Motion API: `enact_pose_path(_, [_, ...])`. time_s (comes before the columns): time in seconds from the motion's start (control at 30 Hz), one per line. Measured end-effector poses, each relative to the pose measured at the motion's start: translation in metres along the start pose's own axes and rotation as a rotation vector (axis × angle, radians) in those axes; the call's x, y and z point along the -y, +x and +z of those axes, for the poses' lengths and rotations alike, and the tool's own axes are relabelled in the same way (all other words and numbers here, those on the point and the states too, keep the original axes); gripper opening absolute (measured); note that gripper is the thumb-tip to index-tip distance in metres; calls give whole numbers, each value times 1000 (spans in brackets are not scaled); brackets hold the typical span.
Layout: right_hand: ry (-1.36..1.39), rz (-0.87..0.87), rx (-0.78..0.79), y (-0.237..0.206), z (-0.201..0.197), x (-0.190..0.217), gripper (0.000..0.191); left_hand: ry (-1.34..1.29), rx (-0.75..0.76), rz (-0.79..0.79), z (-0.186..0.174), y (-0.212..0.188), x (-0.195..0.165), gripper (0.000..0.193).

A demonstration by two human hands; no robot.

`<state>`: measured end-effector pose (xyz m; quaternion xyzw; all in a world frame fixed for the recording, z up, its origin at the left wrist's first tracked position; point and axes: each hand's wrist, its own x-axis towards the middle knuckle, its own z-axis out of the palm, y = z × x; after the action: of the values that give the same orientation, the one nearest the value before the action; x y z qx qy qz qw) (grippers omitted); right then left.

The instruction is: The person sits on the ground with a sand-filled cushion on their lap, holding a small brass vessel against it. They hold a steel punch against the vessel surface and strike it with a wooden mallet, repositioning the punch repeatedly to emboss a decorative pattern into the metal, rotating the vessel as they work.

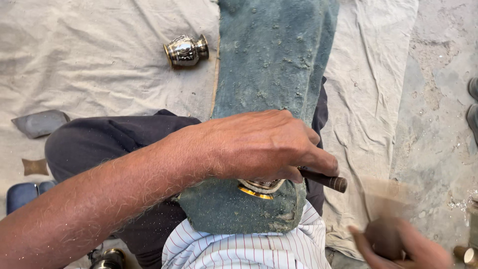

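Gripping dark tool (326, 180) in left hand (259, 144) fingers, axis pointing lower-right | right hand (398, 244) blurred, fingers unclear

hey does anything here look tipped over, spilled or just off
One thing: the small shiny metal pot lies tipped on its side on the pale cloth, apart from the work. The green pad is dusted with fine specks. The right hand is only a motion blur, so what it holds is unclear.
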<state>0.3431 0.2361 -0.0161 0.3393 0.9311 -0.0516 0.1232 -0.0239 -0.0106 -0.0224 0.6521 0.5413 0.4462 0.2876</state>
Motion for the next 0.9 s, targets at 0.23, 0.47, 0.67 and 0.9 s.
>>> enact_pose_path(0.23, [250, 237, 90, 7, 4, 29, 27, 34, 8, -13, 2, 2, 1, 47])
enact_pose_path(0.47, [785, 332, 210, 17, 23, 62, 28, 23, -291, 52, 5, -10, 3, 43])
enact_pose_path(0.67, [1112, -13, 7, 16, 11, 68, 46, -70, -86, -411, 7, -4, 2, 43])
enact_pose_path(0.9, [713, 61, 75, 28, -10, 82, 29, 101, -226, -155, 3, -14, -3, 41])
